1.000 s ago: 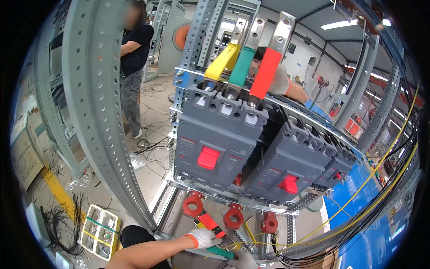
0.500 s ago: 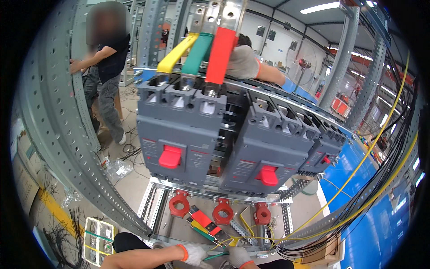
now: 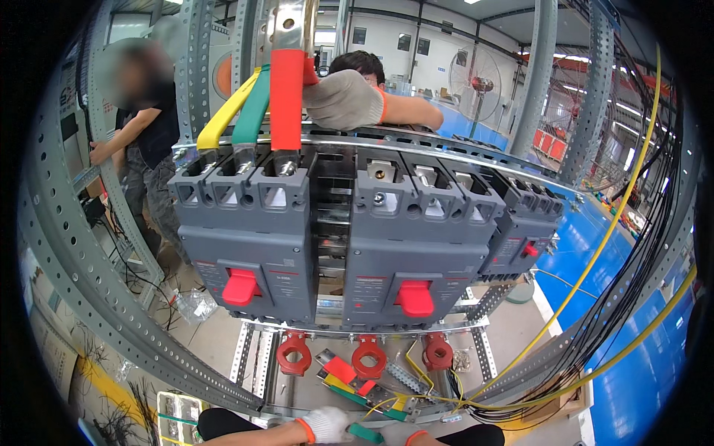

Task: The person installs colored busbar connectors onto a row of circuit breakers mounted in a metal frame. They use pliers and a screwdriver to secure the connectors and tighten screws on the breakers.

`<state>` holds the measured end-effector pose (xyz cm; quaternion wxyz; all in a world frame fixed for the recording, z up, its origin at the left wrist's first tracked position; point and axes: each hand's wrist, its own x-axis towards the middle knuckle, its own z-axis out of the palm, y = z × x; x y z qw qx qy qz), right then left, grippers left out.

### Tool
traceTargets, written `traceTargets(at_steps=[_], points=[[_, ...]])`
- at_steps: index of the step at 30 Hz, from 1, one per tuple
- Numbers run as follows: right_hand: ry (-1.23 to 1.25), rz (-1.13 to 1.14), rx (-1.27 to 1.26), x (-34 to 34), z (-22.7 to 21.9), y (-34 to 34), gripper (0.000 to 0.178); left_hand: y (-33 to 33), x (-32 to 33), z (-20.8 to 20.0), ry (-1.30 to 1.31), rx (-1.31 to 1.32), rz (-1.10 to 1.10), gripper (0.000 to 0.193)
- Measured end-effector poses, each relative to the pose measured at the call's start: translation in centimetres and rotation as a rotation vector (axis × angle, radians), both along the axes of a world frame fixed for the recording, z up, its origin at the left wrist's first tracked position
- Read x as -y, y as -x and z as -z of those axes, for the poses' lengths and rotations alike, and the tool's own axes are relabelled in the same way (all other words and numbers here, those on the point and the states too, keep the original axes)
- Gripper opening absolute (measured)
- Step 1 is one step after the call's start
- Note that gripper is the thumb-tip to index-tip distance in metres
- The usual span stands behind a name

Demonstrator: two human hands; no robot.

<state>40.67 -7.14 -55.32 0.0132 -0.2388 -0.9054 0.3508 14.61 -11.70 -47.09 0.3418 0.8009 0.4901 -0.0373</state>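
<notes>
Low in the view, my left hand (image 3: 327, 425), in a pale knit glove with an orange cuff, is closed on one end of a green-sleeved strip (image 3: 365, 433), likely a busbar. My right hand (image 3: 400, 432), gloved the same way, is closed at its other end; the lower fingers are cut off by the frame's edge. Beyond them, red, yellow and green sleeved busbars (image 3: 341, 369) lie in a loose pile, near red ring-shaped current transformers (image 3: 369, 357). Above stand two large grey circuit breakers (image 3: 249, 245) with red handles.
Perforated steel posts (image 3: 67, 275) frame both sides. Black and yellow cables (image 3: 625, 312) hang at the right. A co-worker's gloved hand (image 3: 346, 100) is behind the upright sleeved busbars (image 3: 286, 97). Another person (image 3: 141, 134) stands at the left. A white tray (image 3: 178, 405) sits lower left.
My view has shifted, so the breakers appear further left. The green strip shows a broader face between my hands. The co-worker's head has come into sight behind the rack.
</notes>
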Motion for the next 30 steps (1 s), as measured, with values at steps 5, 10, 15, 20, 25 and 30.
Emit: traceTargets(at_steps=[5,10,15,20,25,30], points=[[0.036,-0.173,0.411,-0.2,0.8,0.9,0.028,0.2,-0.7,0.3,-0.010,-0.109,-0.067,0.045],[0.087,-0.162,0.288,-0.1,-1.3,1.2,0.034,1.0,-0.6,2.7,0.124,-0.252,-0.082,0.037],[0.052,0.224,0.074,0.2,-8.7,2.1,0.040,1.2,-0.5,2.1,0.099,-0.366,-0.080,0.032],[-0.016,0.352,0.344,-0.7,-8.7,2.0,0.037,-0.6,1.1,3.4,0.183,-0.308,0.122,0.030],[0.001,0.334,0.477,-0.1,-3.7,0.8,0.029,-1.4,2.5,4.1,0.146,-0.156,0.339,0.027],[0.061,-0.028,0.535,1.0,4.2,-0.4,0.033,-1.5,1.8,0.2,0.205,0.240,0.181,0.032]])
